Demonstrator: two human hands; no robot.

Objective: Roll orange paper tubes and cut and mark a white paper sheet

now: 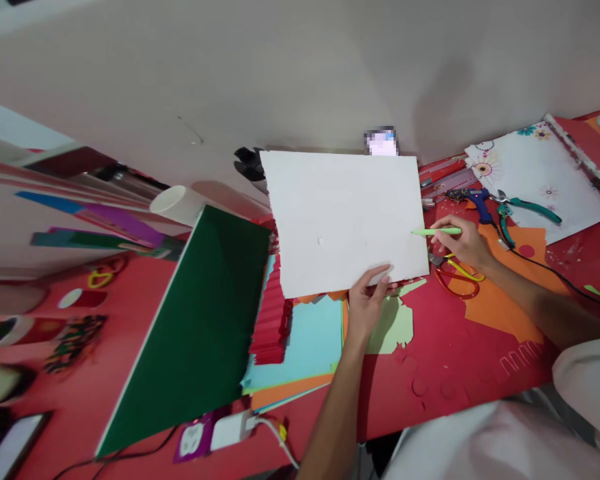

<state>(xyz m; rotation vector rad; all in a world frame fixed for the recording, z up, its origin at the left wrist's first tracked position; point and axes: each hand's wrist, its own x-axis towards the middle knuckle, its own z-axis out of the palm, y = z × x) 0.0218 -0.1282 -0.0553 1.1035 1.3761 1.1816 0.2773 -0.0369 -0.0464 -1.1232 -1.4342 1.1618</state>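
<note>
A white board is held tilted up over the red table by my left hand, with fingers and thumb gripping its lower edge. In my right hand is a light green pen, its tip close to the board's right edge; whether it touches cannot be made out. Just below that hand lie scissors with red and yellow handles. Beneath the board, light green paper, light blue sheets and folded red paper show in part.
A dark green board stands at left, with a white charger below it. A blue glue gun, green-handled pliers, orange paper and a flowered sheet lie at right. A wall rises behind.
</note>
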